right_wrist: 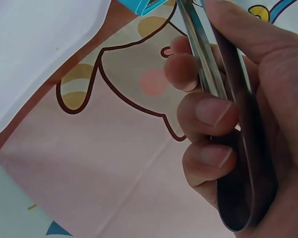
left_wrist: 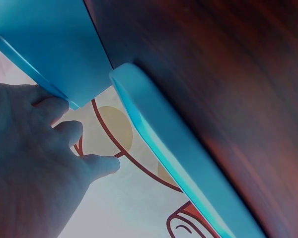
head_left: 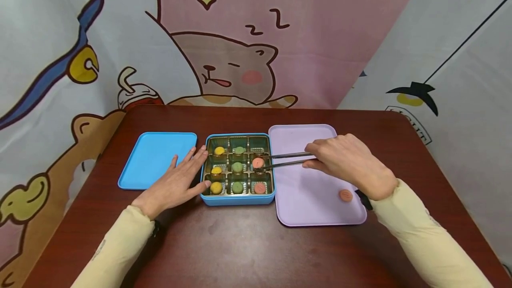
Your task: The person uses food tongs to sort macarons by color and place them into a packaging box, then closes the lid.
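Observation:
A blue box (head_left: pixel 238 201) holds a gold divided tray with yellow pieces (head_left: pixel 216 187) in its left column and green pieces (head_left: pixel 238 187) in its middle column. My right hand (head_left: pixel 348 161) grips metal tongs (right_wrist: pixel 213 64), also seen in the head view. Their tips are around a round pink cookie (head_left: pixel 258 162) at the right column's middle compartment; whether it touches the tray floor I cannot tell. Another pink cookie (head_left: pixel 260 188) lies in the front right compartment. With fingers extended, my left hand (head_left: pixel 176 186) rests against the box's left side.
Right of the box lies a lilac tray (head_left: pixel 308 208), with one pink-brown cookie (head_left: pixel 346 195) near its right edge, under my right wrist. A blue lid (head_left: pixel 156 159) lies to the left on the dark wooden table (head_left: pixel 240 252). A printed cloth (head_left: pixel 320 34) hangs behind.

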`<action>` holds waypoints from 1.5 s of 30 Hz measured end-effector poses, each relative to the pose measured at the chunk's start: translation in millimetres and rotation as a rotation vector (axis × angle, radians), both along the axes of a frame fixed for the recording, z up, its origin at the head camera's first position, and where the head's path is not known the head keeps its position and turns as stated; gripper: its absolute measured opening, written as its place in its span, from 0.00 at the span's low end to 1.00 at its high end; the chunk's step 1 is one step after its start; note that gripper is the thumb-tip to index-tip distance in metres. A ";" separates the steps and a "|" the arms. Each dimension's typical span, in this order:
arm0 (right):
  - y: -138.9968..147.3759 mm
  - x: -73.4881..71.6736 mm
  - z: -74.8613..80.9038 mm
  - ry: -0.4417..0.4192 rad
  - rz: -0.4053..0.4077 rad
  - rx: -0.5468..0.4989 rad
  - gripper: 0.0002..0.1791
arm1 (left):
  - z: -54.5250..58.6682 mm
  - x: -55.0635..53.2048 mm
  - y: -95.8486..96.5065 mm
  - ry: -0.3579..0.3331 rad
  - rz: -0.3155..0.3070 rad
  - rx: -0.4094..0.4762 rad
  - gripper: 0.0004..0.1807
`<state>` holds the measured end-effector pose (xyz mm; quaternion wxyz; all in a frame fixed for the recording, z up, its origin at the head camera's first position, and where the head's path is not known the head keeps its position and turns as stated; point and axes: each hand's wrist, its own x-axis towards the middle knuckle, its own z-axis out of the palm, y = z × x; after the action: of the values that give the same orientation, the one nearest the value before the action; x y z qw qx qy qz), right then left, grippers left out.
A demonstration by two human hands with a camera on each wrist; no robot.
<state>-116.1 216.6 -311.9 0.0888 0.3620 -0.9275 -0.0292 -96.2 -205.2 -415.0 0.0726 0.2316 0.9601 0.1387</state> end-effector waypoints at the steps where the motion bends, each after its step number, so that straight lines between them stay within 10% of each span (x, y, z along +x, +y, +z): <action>1: -0.5 0.0 0.2 -0.002 -0.002 0.002 0.16 | 0.1 -0.1 0.0 0.000 -0.001 -0.001 0.48; 45: 2.3 4.4 8.0 -0.025 -0.045 0.000 0.16 | 0.5 0.0 -1.2 0.005 -0.006 0.021 0.47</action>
<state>-111.7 218.9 -303.8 0.0765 0.3413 -0.9365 -0.0266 -96.3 -206.4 -414.5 0.0682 0.2357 0.9581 0.1478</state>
